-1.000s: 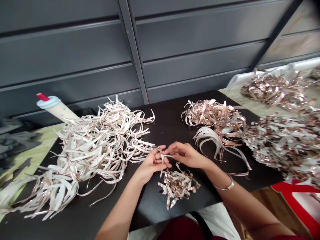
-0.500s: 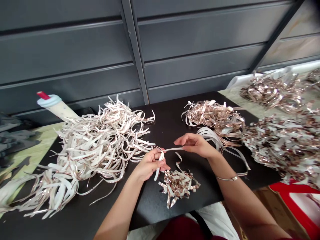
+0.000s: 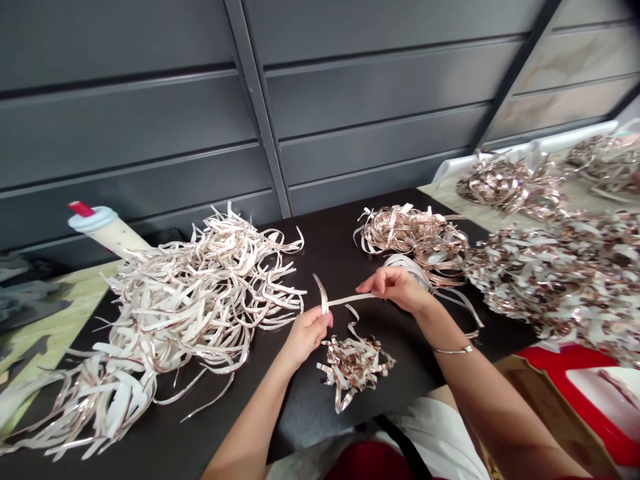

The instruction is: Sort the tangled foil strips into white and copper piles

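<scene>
My left hand pinches a short shiny rose-gold strip that stands up from between thumb and fingers. From there a narrow white strip runs level to my right hand, whose fingertips are closed on its other end. Whether the two strips are tied or only crossed at the left fingertips, I cannot tell. Just below my hands lies a small tangle of curled rose-gold and white strips. Left of my left hand spreads a big heap of white strips with rose-gold edges.
Behind my right hand sits a bundle of rose-gold strips. A larger heap of cut foil pieces covers the right side. At the back left stands a pale cup with a red straw. A grey panelled wall bounds the table.
The left fingers have closed more, and the rose-gold strip now points up instead of hanging down. My right fingers have drawn together on the white strip. The view has shifted slightly.
</scene>
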A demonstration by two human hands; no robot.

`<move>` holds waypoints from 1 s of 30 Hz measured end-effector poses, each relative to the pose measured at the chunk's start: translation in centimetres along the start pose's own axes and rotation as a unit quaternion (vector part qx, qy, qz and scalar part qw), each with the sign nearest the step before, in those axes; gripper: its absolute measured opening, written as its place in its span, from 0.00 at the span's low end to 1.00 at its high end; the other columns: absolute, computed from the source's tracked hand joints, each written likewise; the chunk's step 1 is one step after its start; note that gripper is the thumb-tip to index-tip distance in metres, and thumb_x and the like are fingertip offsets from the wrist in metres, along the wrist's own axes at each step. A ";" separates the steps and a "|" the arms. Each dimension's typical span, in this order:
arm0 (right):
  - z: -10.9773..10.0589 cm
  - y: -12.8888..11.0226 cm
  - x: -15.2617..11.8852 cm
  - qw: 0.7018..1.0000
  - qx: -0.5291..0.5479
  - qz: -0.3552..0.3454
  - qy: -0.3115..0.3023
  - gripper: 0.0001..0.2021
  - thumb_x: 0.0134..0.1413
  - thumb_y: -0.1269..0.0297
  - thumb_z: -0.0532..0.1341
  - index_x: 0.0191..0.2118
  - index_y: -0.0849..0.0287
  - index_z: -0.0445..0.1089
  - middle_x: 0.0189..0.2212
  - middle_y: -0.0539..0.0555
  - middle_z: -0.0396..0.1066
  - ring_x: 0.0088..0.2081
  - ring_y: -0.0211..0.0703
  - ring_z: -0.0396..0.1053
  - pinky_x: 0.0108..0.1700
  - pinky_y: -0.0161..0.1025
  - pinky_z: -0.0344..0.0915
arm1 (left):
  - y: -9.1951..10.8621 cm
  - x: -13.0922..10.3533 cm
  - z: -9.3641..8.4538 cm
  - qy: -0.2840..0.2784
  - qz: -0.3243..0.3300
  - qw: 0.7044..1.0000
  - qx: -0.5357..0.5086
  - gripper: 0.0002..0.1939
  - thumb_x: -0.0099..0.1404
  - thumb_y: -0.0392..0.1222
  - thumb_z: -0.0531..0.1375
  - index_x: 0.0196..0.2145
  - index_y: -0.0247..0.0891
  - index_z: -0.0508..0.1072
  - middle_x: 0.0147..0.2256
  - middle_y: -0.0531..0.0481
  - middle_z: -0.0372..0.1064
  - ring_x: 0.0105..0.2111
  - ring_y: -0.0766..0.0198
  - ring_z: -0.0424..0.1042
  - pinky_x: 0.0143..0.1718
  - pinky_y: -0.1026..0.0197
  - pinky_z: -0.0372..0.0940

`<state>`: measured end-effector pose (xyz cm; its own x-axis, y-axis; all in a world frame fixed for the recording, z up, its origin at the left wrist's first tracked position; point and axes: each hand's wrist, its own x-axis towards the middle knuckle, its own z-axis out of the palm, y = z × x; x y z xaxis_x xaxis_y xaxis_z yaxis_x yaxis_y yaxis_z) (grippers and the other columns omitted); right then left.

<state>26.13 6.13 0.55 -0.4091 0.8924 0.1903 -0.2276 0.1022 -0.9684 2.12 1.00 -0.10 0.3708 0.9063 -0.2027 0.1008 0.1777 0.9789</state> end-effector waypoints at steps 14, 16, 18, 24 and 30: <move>2.8 -0.5 -0.6 0.985 -0.165 -0.046 0.036 0.25 0.50 0.38 0.56 0.36 0.58 0.70 0.33 0.56 0.73 0.38 0.47 0.71 0.44 0.44 0.66 | -0.4 -1.1 0.8 0.151 0.260 0.805 0.511 0.15 0.61 0.37 0.51 0.17 0.39 0.63 0.16 0.52 0.63 0.17 0.65 0.62 0.22 0.63 0.47; 4.5 -0.4 0.1 0.960 -0.269 -0.080 -0.026 0.23 0.45 0.40 0.61 0.32 0.60 0.70 0.30 0.55 0.72 0.34 0.45 0.69 0.40 0.41 0.65 | -0.8 -1.0 1.0 0.151 0.295 0.776 0.536 0.16 0.62 0.37 0.52 0.17 0.38 0.63 0.16 0.51 0.65 0.17 0.65 0.63 0.22 0.62 0.49; 5.9 0.1 0.7 0.933 -0.338 -0.107 -0.060 0.20 0.46 0.44 0.63 0.26 0.60 0.69 0.25 0.53 0.69 0.31 0.43 0.65 0.36 0.38 0.63 | -1.0 -1.0 1.2 0.148 0.320 0.757 0.550 0.15 0.63 0.37 0.53 0.18 0.38 0.64 0.16 0.52 0.65 0.17 0.65 0.64 0.22 0.62 0.50; 6.0 1.7 1.4 0.933 -0.343 -0.062 -0.090 0.12 0.50 0.58 0.65 0.23 0.60 0.68 0.20 0.48 0.66 0.25 0.36 0.63 0.29 0.32 0.59 | -1.1 -0.6 1.3 0.139 0.342 0.735 0.568 0.13 0.63 0.33 0.53 0.21 0.38 0.65 0.18 0.52 0.64 0.20 0.64 0.63 0.24 0.60 0.54; 5.5 2.3 0.8 0.921 -0.367 -0.087 -0.097 0.09 0.50 0.67 0.66 0.23 0.61 0.68 0.22 0.49 0.67 0.28 0.37 0.65 0.33 0.33 0.61 | -0.2 -0.3 1.8 0.118 0.280 0.760 0.574 0.06 0.61 0.33 0.53 0.28 0.36 0.68 0.23 0.48 0.68 0.26 0.57 0.68 0.31 0.56 0.60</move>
<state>20.45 4.66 -0.65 -0.5901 0.7456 0.3096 0.3252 0.5705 -0.7542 3.64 -0.02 -0.31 0.4912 0.7836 0.3805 0.7774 -0.5914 0.2143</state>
